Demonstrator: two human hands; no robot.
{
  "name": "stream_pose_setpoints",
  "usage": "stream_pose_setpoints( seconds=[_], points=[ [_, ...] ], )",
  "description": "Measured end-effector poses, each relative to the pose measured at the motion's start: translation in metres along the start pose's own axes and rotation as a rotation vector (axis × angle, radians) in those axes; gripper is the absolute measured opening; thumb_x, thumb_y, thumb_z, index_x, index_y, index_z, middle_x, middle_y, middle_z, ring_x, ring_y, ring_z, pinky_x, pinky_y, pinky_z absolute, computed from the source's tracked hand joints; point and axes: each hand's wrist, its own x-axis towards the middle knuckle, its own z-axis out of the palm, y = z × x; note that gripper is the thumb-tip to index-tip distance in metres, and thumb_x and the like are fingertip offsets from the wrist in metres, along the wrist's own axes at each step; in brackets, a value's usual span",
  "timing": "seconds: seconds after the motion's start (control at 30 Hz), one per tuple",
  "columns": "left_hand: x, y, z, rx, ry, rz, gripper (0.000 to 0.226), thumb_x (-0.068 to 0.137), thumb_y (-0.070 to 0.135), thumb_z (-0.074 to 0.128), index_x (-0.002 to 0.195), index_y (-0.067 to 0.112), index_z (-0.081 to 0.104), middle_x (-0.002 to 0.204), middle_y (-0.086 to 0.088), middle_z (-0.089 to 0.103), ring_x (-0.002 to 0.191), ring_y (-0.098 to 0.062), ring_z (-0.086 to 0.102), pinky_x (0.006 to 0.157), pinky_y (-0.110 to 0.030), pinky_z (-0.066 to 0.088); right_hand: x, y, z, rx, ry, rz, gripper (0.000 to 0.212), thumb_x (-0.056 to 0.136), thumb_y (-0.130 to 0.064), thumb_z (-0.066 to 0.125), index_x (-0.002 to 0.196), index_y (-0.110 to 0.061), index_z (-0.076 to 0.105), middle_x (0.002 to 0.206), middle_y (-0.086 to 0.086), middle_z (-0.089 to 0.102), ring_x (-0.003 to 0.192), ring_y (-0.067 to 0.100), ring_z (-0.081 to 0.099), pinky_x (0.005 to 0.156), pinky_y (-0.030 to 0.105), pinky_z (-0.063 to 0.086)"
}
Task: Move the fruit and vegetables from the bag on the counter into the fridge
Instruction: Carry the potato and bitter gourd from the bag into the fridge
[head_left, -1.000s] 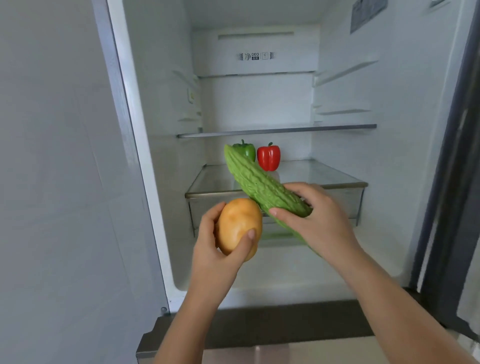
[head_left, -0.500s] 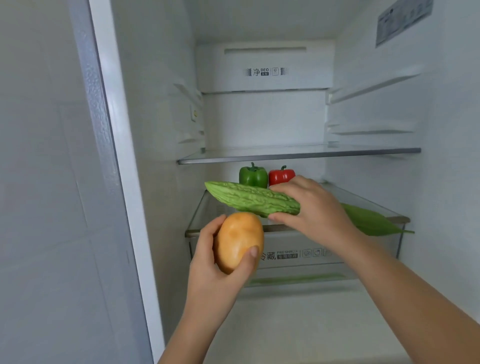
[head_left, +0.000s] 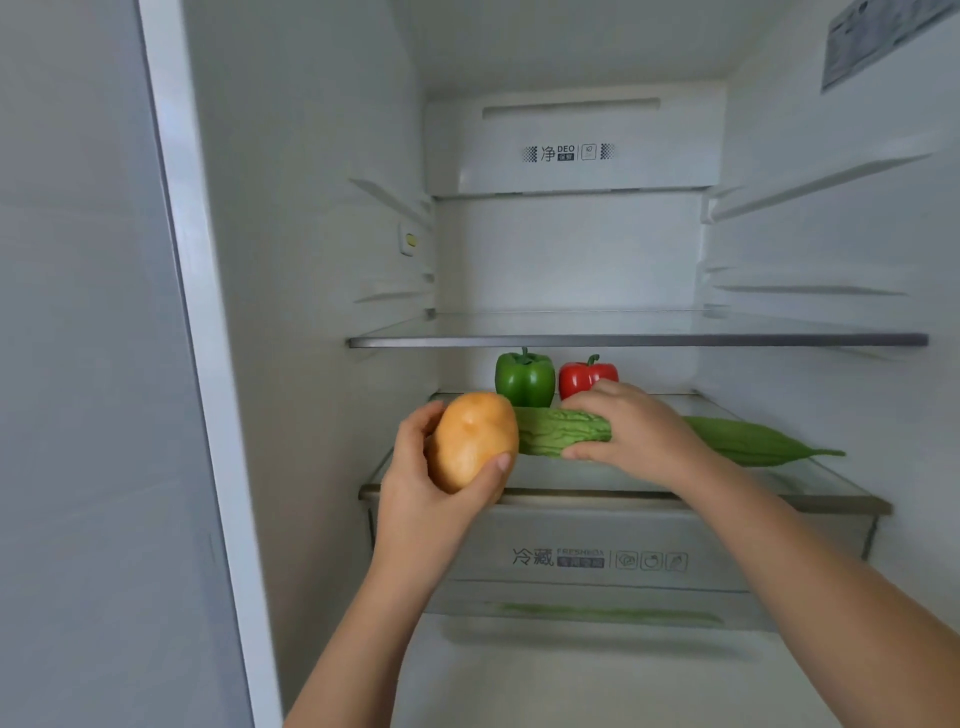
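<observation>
My left hand (head_left: 421, 483) grips a tan potato (head_left: 472, 439) in front of the left end of the fridge's lower glass shelf (head_left: 810, 496). My right hand (head_left: 636, 431) is wrapped around a bumpy green bitter gourd (head_left: 561, 439), which lies flat across that shelf; its tapered end (head_left: 753, 444) points right. A green bell pepper (head_left: 524, 379) and a red bell pepper (head_left: 582, 375) stand upright at the back of the same shelf, just behind my right hand. The bag is out of view.
An upper glass shelf (head_left: 639, 340) spans the fridge just above the peppers. Below the lower shelf sits a translucent crisper drawer (head_left: 582, 561) with printed labels. The fridge's left wall (head_left: 291, 312) and grey frame edge (head_left: 187, 291) run close to my left hand.
My right hand has lowered the bitter gourd from a tilted position in the air to lying level on the lower shelf. My left hand has lifted the potato up to shelf height.
</observation>
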Motion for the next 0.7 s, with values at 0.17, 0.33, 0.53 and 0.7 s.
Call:
stream_pose_setpoints(
  seconds=[0.17, 0.33, 0.53, 0.7],
  points=[
    [0.018, -0.008, -0.004, 0.101, 0.027, -0.017, 0.056, 0.068, 0.027, 0.079, 0.114, 0.033, 0.048, 0.101, 0.026, 0.051, 0.089, 0.015, 0.05, 0.069, -0.001, 0.038, 0.012, 0.005, 0.009, -0.001, -0.01, 0.022, 0.057, 0.079, -0.042, 0.065, 0.13, -0.025, 0.048, 0.131, 0.0, 0.048, 0.12, 0.019, 0.043, 0.092, 0.033, 0.039],
    [0.039, -0.016, -0.009, 0.185, 0.013, -0.041, 0.059, 0.071, 0.022, 0.078, 0.123, 0.023, 0.051, 0.108, 0.009, 0.053, 0.097, -0.01, 0.049, 0.081, -0.02, 0.039, 0.02, 0.01, 0.017, -0.052, 0.002, 0.047, 0.059, 0.079, -0.046, 0.063, 0.132, -0.024, 0.046, 0.132, 0.003, 0.048, 0.119, 0.022, 0.043, 0.089, 0.033, 0.04],
    [0.06, -0.03, -0.004, 0.24, -0.097, -0.063, 0.058, 0.07, 0.02, 0.079, 0.123, 0.019, 0.054, 0.119, -0.002, 0.054, 0.102, -0.013, 0.051, 0.086, -0.022, 0.041, 0.028, 0.011, 0.02, -0.039, 0.013, 0.091, 0.058, 0.077, -0.047, 0.065, 0.128, -0.025, 0.048, 0.131, 0.003, 0.049, 0.119, 0.023, 0.045, 0.089, 0.037, 0.044],
    [0.074, -0.033, -0.003, 0.198, -0.208, -0.111, 0.054, 0.073, 0.013, 0.076, 0.123, 0.013, 0.054, 0.116, -0.005, 0.054, 0.099, -0.015, 0.051, 0.083, -0.017, 0.043, 0.027, 0.011, 0.02, -0.054, 0.041, 0.106, 0.056, 0.078, -0.049, 0.063, 0.127, -0.026, 0.049, 0.128, 0.001, 0.05, 0.116, 0.02, 0.047, 0.082, 0.032, 0.041]
  ],
)
